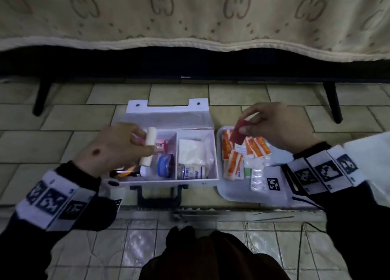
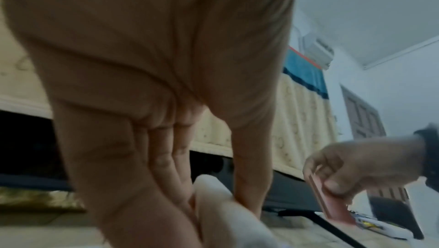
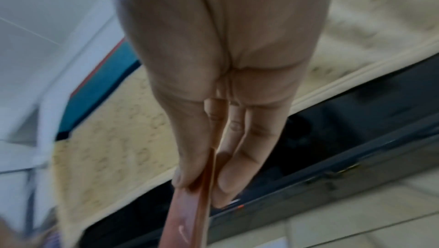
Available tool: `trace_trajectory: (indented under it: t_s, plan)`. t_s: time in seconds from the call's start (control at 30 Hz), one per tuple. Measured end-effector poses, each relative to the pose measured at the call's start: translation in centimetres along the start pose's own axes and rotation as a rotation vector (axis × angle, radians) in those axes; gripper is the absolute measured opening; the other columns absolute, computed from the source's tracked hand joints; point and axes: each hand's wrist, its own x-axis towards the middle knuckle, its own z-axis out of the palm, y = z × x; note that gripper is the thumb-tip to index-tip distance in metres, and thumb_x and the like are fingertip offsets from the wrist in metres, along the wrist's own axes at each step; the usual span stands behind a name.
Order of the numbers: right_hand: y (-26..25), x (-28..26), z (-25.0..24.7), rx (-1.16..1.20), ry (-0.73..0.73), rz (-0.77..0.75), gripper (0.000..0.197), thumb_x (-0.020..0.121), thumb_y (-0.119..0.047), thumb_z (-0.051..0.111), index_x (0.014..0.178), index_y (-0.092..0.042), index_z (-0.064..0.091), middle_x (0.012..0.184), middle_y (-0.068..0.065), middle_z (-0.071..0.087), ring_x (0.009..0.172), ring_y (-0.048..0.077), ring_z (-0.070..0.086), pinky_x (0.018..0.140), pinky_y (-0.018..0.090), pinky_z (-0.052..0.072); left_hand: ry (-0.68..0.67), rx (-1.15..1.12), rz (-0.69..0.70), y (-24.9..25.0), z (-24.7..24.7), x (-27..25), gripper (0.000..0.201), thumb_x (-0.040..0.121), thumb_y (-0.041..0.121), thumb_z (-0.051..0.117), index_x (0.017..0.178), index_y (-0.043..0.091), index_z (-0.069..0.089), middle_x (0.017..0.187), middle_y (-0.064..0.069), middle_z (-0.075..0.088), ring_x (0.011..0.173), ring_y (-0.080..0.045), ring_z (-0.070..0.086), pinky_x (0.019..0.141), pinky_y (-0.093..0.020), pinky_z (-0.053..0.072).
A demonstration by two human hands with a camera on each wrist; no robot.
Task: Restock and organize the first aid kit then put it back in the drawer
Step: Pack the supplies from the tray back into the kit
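Observation:
The white first aid kit (image 1: 214,153) lies open on the tiled floor, its lid (image 1: 168,115) folded back. My left hand (image 1: 118,146) grips a white gauze roll (image 1: 149,146) over the kit's left compartment, above a blue-lidded jar (image 1: 166,165) and a brown bottle (image 1: 124,172). The roll (image 2: 228,212) also shows in the left wrist view against the fingers (image 2: 166,167). The right compartment holds a white packet (image 1: 191,151) and a crepe bandage (image 1: 191,172). My right hand (image 1: 272,125) pinches a dark red sachet (image 1: 238,134) above a white tray (image 1: 274,197); thumb and fingers (image 3: 228,180) clamp this sachet (image 3: 187,218).
The tray holds several orange-and-white sachets (image 1: 256,145) and blister packs (image 1: 257,177). A black handle (image 1: 158,195) juts from the kit's near edge. A bed with a beige cover (image 1: 190,16) and black legs (image 1: 333,102) stands behind. My knee (image 1: 211,256) is at the bottom.

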Motion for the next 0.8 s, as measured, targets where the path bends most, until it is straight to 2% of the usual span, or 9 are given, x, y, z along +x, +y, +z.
trace_trajectory:
  t_s: [0.03,0.13,0.23,0.3,0.4,0.47,0.6,0.7,0.8]
  plan:
    - [-1.9,0.0,1.4,0.001,-0.049,-0.051,0.019,0.074,-0.014,0.075,0.082,-0.027,0.063,0.074,-0.004,0.069,0.065,0.008,0.063,0.055,0.01,0.046,-0.018,0.002,-0.032,-1.1,-0.3,0.2,0.023,0.075,0.031,0.075,0.091,0.019,0.064,0.079,0.004,0.067,0.062,-0.011,0.064,0.059,-0.023,0.052]
    - [-6.5,-0.3,6.0,0.01,-0.217,-0.193,0.02,0.073,-0.014,0.077,0.087,-0.021,0.066,0.083,0.004,0.072,0.07,0.013,0.063,0.068,0.021,0.048,-0.023,-0.033,-0.07,-3.9,-0.4,1.2,0.024,0.075,0.028,0.076,0.091,0.017,0.064,0.081,-0.004,0.071,0.062,-0.013,0.064,0.072,-0.029,0.052]
    - [-9.0,-0.5,10.7,-0.077,-0.351,-0.287,0.02,0.074,-0.014,0.076,0.091,-0.017,0.068,0.082,-0.001,0.067,0.071,0.006,0.058,0.063,0.009,0.042,-0.07,-0.095,-0.047,-5.4,0.2,2.1,0.042,0.077,0.021,0.074,0.114,0.018,0.055,0.076,-0.008,0.073,0.056,-0.017,0.064,0.07,-0.027,0.053]
    - [-9.6,-0.5,12.7,-0.166,-0.412,-0.308,0.02,0.074,-0.015,0.074,0.093,-0.018,0.068,0.087,-0.002,0.068,0.083,0.01,0.063,0.07,0.013,0.045,-0.1,-0.189,-0.026,-5.8,0.5,2.5,0.047,0.078,0.015,0.073,0.119,0.021,0.052,0.081,-0.01,0.071,0.05,-0.016,0.061,0.061,-0.024,0.054]
    - [-10.1,-0.2,13.5,-0.318,-0.384,-0.281,0.022,0.076,-0.024,0.071,0.097,-0.026,0.066,0.099,-0.003,0.069,0.098,0.017,0.061,0.081,0.029,0.05,-0.17,-0.241,0.011,-5.9,1.0,3.4,0.033,0.079,0.009,0.07,0.108,0.016,0.055,0.072,-0.005,0.064,0.049,-0.008,0.058,0.047,-0.015,0.051]
    - [-10.3,0.1,13.4,-0.406,-0.332,-0.258,0.023,0.076,-0.029,0.069,0.098,-0.028,0.063,0.1,-0.001,0.068,0.1,0.021,0.06,0.08,0.03,0.049,-0.209,-0.251,0.027,-5.8,1.3,3.9,0.034,0.078,0.008,0.072,0.106,0.016,0.055,0.068,0.0,0.06,0.051,-0.01,0.059,0.049,-0.02,0.054]
    - [-10.3,0.5,13.2,-0.358,-0.291,-0.171,0.02,0.076,-0.024,0.069,0.094,-0.026,0.062,0.094,0.0,0.069,0.097,0.023,0.059,0.079,0.032,0.049,-0.217,-0.269,0.038,-6.2,1.0,5.2,0.036,0.073,0.011,0.077,0.105,0.017,0.06,0.075,-0.002,0.059,0.067,-0.027,0.068,0.066,-0.042,0.06]
    - [-10.5,0.3,13.6,-0.524,-0.244,-0.171,0.021,0.081,-0.026,0.063,0.101,-0.028,0.06,0.102,0.003,0.064,0.103,0.024,0.056,0.084,0.03,0.04,-0.241,-0.248,0.05,-6.5,0.9,5.5,0.037,0.073,0.013,0.078,0.103,0.022,0.059,0.08,-0.002,0.061,0.065,-0.023,0.068,0.064,-0.036,0.06]
    - [-11.2,0.5,13.4,-0.571,-0.176,-0.155,0.026,0.085,-0.027,0.06,0.111,-0.028,0.058,0.108,0.005,0.059,0.108,0.025,0.05,0.09,0.031,0.034,-0.284,-0.227,0.051,-6.6,1.2,5.7,0.038,0.071,0.014,0.08,0.102,0.019,0.059,0.076,-0.004,0.066,0.061,-0.023,0.068,0.062,-0.035,0.059]
